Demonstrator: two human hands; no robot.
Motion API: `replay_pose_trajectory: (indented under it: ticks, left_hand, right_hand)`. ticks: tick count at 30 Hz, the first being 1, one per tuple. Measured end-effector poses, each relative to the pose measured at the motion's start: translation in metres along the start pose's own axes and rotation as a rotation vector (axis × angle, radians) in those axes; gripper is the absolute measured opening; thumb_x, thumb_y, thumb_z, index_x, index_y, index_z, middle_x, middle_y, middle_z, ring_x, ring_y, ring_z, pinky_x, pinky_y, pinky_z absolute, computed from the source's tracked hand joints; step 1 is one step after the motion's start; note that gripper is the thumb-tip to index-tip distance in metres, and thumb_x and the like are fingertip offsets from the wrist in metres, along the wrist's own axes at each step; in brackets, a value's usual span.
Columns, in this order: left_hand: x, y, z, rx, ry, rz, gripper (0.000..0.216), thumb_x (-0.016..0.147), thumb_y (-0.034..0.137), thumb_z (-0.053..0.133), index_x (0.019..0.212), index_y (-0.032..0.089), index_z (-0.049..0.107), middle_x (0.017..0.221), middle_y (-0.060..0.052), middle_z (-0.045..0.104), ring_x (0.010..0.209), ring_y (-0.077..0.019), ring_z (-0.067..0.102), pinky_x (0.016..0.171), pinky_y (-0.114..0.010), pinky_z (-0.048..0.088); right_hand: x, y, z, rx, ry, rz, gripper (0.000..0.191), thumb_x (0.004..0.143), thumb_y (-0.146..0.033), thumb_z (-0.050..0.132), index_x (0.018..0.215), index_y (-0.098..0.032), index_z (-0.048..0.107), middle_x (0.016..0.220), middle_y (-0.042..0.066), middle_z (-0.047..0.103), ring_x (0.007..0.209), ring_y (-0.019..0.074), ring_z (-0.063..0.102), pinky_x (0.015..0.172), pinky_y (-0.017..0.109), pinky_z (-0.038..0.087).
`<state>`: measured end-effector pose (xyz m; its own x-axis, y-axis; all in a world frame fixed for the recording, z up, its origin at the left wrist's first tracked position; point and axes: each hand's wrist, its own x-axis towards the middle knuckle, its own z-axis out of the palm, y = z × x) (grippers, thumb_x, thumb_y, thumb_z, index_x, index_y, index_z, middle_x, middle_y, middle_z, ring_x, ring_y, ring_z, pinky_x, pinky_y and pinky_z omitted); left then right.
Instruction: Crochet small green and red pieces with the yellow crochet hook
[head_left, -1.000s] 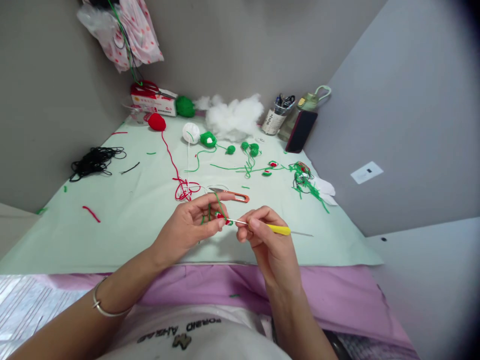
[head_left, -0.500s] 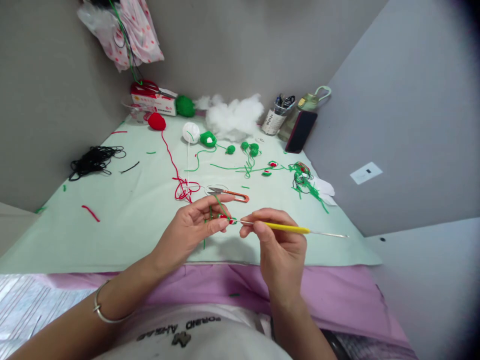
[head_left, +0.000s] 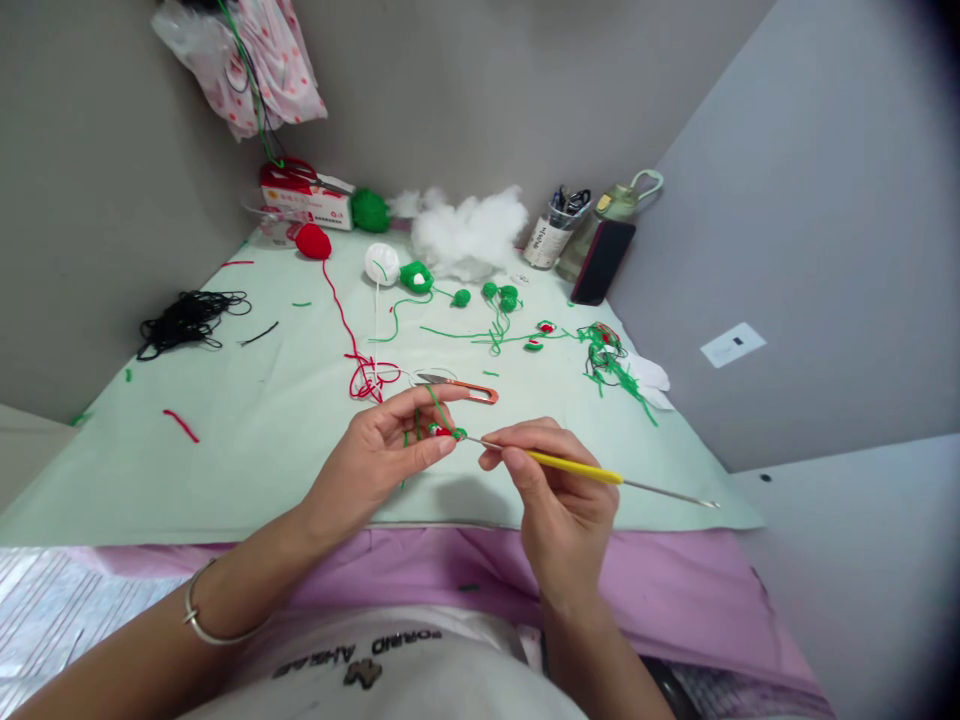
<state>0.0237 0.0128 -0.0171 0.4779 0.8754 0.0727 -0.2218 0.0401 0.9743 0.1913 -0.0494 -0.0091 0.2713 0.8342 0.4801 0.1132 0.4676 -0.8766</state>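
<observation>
My left hand (head_left: 397,435) pinches a small red, white and green crochet piece (head_left: 444,431) between thumb and fingers. Green yarn (head_left: 435,404) runs from the piece up over the raised index finger, and more strands hang below. In my right hand (head_left: 559,480) is a crochet hook with a yellow handle (head_left: 574,466), gripped like a pencil. Its thin metal tip reaches the right edge of the piece; whether it sits inside a stitch is too small to tell. Just beyond my left fingertips lie orange-handled thread snips (head_left: 480,393).
Red (head_left: 313,241), white (head_left: 382,264) and green yarn balls (head_left: 370,211) stand at the back, near white stuffing (head_left: 472,235). Black yarn (head_left: 191,322) lies left. Small green crocheted balls (head_left: 508,298), yarn scraps (head_left: 611,360), a phone (head_left: 603,263) and a pen cup (head_left: 547,243) are to the right.
The hook has tilted slightly, its free end moving right and downward. My right hand has shifted a little with it, and the crochet piece has turned slightly in my left fingers.
</observation>
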Motion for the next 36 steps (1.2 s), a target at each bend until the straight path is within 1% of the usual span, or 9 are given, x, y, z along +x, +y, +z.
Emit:
replay_pose_trajectory:
  ticks: [7,13,18,21,25,30,33,36]
  left_hand:
    - [0.0,0.002,-0.001,-0.002,-0.017,-0.051,0.032,0.091,0.03,0.076,0.123,0.037,0.074,0.091,0.003,0.063,0.08,-0.009,0.057,0.071,-0.02,0.045]
    - [-0.001,0.0,-0.001,0.006,-0.016,-0.046,0.032,0.091,0.028,0.076,0.122,0.036,0.075,0.091,0.003,0.063,0.083,-0.0101,0.057,0.072,-0.021,0.044]
    - [0.0,-0.001,-0.001,0.027,0.016,-0.032,0.033,0.089,0.026,0.078,0.121,0.033,0.075,0.089,0.002,0.063,0.085,-0.0119,0.057,0.078,-0.024,0.044]
    - [-0.001,-0.002,-0.001,0.025,0.021,-0.031,0.034,0.088,0.026,0.078,0.122,0.032,0.076,0.089,0.002,0.063,0.084,-0.0125,0.056,0.078,-0.026,0.045]
    - [0.0,-0.002,-0.002,0.051,0.018,-0.034,0.035,0.088,0.025,0.077,0.122,0.033,0.075,0.09,0.002,0.064,0.085,-0.0128,0.057,0.079,-0.026,0.044]
    - [0.002,0.001,-0.001,0.088,0.031,-0.031,0.035,0.088,0.022,0.076,0.122,0.033,0.075,0.088,0.003,0.065,0.085,-0.0127,0.058,0.081,-0.026,0.044]
    - [0.002,0.002,0.0,0.095,0.044,-0.041,0.034,0.087,0.023,0.078,0.12,0.031,0.076,0.088,0.002,0.066,0.085,-0.0128,0.058,0.081,-0.026,0.044]
    - [0.001,0.001,0.001,0.045,0.045,-0.064,0.034,0.085,0.026,0.081,0.119,0.03,0.077,0.088,0.002,0.065,0.084,-0.0131,0.059,0.08,-0.026,0.046]
  right_hand:
    - [0.0,0.001,-0.002,-0.005,0.01,0.006,0.015,0.094,-0.014,0.068,0.095,-0.026,0.077,0.088,0.0,0.074,0.072,0.0117,0.07,0.066,0.027,0.058]
    - [-0.001,0.001,-0.002,0.017,0.009,0.033,0.014,0.094,-0.015,0.068,0.094,-0.026,0.077,0.089,-0.001,0.074,0.071,0.0109,0.07,0.066,0.026,0.058]
    - [-0.001,0.002,0.0,0.024,0.016,0.054,0.013,0.094,-0.017,0.069,0.094,-0.026,0.077,0.087,-0.001,0.074,0.07,0.0108,0.07,0.065,0.026,0.057]
    - [-0.001,0.002,0.0,0.036,0.014,0.075,0.012,0.094,-0.018,0.07,0.093,-0.026,0.078,0.086,-0.001,0.073,0.07,0.0111,0.07,0.065,0.026,0.057]
    - [-0.001,0.003,-0.001,0.102,0.016,0.16,0.008,0.094,-0.022,0.071,0.091,-0.025,0.078,0.085,-0.001,0.073,0.068,0.0106,0.07,0.066,0.026,0.057]
    - [0.001,0.008,-0.005,0.239,-0.017,0.279,0.005,0.093,-0.026,0.072,0.09,-0.024,0.076,0.083,-0.001,0.076,0.067,0.0115,0.071,0.067,0.026,0.059]
    - [0.002,0.011,-0.006,0.261,-0.013,0.272,0.006,0.092,-0.028,0.073,0.089,-0.023,0.075,0.082,0.0,0.077,0.065,0.0123,0.071,0.064,0.027,0.06]
    - [0.002,0.011,-0.005,0.226,0.012,0.221,0.006,0.093,-0.026,0.072,0.09,-0.023,0.075,0.083,0.0,0.076,0.066,0.0123,0.071,0.065,0.027,0.059]
